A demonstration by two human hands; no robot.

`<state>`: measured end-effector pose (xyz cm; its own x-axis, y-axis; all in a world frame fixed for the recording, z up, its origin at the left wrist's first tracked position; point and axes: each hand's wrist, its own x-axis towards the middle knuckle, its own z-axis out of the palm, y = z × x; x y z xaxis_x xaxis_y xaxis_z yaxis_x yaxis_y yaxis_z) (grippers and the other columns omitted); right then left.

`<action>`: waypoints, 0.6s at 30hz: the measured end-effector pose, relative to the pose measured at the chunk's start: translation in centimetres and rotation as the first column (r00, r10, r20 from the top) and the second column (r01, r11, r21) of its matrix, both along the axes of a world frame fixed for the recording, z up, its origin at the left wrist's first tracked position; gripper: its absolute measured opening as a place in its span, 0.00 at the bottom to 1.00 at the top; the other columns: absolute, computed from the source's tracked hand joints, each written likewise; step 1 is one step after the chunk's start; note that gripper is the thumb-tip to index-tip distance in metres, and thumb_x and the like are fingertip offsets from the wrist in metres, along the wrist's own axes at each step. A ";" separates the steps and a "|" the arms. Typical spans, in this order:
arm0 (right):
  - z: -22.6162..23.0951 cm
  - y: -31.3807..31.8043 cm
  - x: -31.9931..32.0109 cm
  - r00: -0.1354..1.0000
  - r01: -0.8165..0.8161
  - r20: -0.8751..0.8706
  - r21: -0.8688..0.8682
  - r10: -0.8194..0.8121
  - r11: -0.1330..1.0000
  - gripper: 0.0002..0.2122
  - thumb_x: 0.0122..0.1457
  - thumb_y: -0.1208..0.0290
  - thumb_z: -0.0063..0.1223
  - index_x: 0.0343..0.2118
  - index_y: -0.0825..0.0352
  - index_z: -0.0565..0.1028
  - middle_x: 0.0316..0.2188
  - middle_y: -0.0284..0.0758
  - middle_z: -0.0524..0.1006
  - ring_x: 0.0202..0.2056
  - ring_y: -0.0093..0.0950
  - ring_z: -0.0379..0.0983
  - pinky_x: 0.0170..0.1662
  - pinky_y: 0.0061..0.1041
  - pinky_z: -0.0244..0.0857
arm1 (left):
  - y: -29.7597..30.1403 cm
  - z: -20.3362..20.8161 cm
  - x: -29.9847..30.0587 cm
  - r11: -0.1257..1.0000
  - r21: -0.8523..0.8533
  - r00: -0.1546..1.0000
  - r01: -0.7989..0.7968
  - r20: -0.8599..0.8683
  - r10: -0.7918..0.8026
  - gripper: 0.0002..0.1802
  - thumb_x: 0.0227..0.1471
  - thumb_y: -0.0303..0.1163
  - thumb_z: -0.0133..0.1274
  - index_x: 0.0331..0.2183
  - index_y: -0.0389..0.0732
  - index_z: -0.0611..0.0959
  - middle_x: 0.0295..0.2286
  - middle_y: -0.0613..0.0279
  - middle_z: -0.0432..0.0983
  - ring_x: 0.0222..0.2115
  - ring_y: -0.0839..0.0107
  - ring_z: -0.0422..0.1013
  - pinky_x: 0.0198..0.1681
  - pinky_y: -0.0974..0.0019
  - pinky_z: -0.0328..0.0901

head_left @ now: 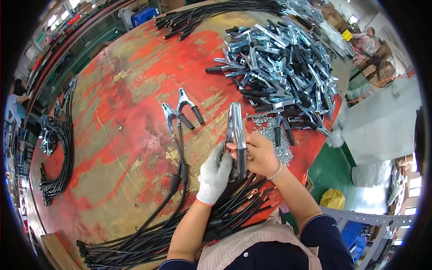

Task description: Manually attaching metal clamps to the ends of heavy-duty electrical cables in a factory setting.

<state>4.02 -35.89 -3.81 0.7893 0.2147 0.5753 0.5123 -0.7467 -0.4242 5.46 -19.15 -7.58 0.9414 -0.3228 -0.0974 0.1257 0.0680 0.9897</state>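
My left hand (215, 173), in a white knitted glove, is closed around the lower part of a shiny metal spring clamp (235, 121) with black handle sleeves. A bit of copper shows by its fingertips, perhaps a cable lug. My bare right hand (260, 155), a beaded bracelet at its wrist, pinches at the clamp's other side; whether it also holds some small part is hidden. Left of my hands lie two clamps (170, 112) joined to black cables (174, 184). Small metal nuts (284, 153) are heaped just beyond my right hand.
A large pile of loose clamps (283, 63) covers the table's far right. Black cables with copper lugs (225, 216) lie along the near edge; more bundles rest at the far edge (216, 10) and left edge (67, 153). The worn red tabletop (130, 112) spreads left. A person (366, 42) sits beyond.
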 end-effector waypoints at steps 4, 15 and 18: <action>-0.8 -0.7 -0.5 0.997 0.070 0.012 0.005 -0.070 0.998 0.16 0.43 0.74 0.64 0.38 0.57 0.81 0.26 0.30 0.72 0.26 0.32 0.70 0.27 0.31 0.65 | 0.0 1.1 -0.3 0.998 -0.041 0.989 0.054 -0.137 -0.059 0.24 0.60 0.30 0.47 0.55 0.32 0.70 0.26 0.61 0.77 0.24 0.80 0.72 0.28 0.74 0.68; 0.3 1.2 0.0 0.993 0.114 -0.035 0.173 -0.110 0.978 0.11 0.43 0.78 0.70 0.32 0.62 0.82 0.27 0.34 0.76 0.27 0.32 0.74 0.30 0.27 0.68 | 0.4 2.0 -0.3 0.980 0.188 0.998 0.065 -0.019 -0.063 0.22 0.59 0.33 0.49 0.53 0.34 0.73 0.27 0.59 0.78 0.25 0.77 0.73 0.30 0.71 0.68; 0.1 1.3 0.2 0.992 0.124 -0.024 0.180 -0.121 0.976 0.11 0.42 0.77 0.70 0.31 0.63 0.81 0.26 0.34 0.76 0.27 0.32 0.74 0.29 0.28 0.68 | 0.2 0.4 -0.2 0.989 0.151 0.998 0.008 0.068 -0.018 0.22 0.59 0.32 0.48 0.53 0.33 0.73 0.27 0.60 0.77 0.23 0.78 0.72 0.28 0.72 0.68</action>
